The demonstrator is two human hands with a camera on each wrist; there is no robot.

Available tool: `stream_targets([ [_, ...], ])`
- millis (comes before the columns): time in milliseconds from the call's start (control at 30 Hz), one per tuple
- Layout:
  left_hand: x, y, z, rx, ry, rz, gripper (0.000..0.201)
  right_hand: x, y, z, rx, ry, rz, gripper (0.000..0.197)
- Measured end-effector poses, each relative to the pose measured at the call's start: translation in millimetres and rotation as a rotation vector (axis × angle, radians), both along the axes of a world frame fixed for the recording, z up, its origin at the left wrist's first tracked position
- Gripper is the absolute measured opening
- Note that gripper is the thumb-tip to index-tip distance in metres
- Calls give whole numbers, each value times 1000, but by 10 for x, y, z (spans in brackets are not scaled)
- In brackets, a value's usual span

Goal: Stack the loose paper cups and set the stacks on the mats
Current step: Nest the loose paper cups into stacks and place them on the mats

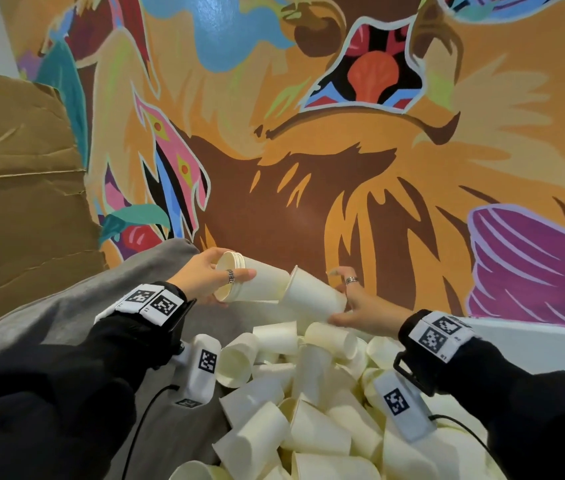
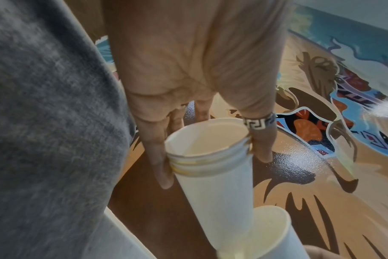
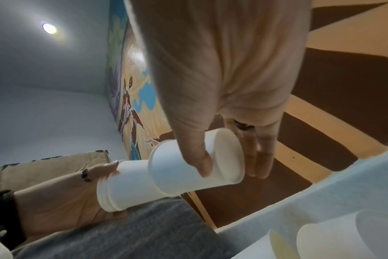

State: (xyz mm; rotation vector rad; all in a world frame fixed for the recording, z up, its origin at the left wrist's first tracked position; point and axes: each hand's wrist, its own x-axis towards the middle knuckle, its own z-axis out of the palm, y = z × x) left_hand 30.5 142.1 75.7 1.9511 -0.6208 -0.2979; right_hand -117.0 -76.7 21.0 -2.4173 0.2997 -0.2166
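Observation:
My left hand (image 1: 217, 282) grips a short stack of nested white paper cups (image 1: 253, 284) near its rims, held sideways above the pile. The stack's rims (image 2: 202, 157) show in the left wrist view, between the fingers and thumb. My right hand (image 1: 350, 303) holds a single white cup (image 1: 312, 296), its mouth fitted over the bottom end of the stack. In the right wrist view the thumb lies across this cup (image 3: 195, 168) and the fingers (image 3: 258, 157) sit behind its base. A heap of loose cups (image 1: 309, 403) lies below both hands.
A grey cloth surface (image 1: 76, 313) lies to the left of the heap. A painted mural wall (image 1: 309, 150) stands close behind the hands. Brown cardboard (image 1: 21, 185) leans at the left. No mat is in view.

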Motion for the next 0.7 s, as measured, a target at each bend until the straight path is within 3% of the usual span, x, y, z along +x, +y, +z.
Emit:
stream_targets([
  [200,-204,-100,-19,-68,232,-168,50,-1,156,69,71,-143,101,71],
  [300,-248,-106,-55,-51,199,-193,46,41,271,74,115,-207,148,68],
  [433,-180,-15,-70,-33,87,-139,51,102,338,11,368,-272,51,63],
  [533,-116,82,-63,-3,5,-86,61,150,365,-133,380,-110,-33,55],
  [700,-33,202,-86,-3,-14,-18,51,347,486,-423,71,337,16,60],
])
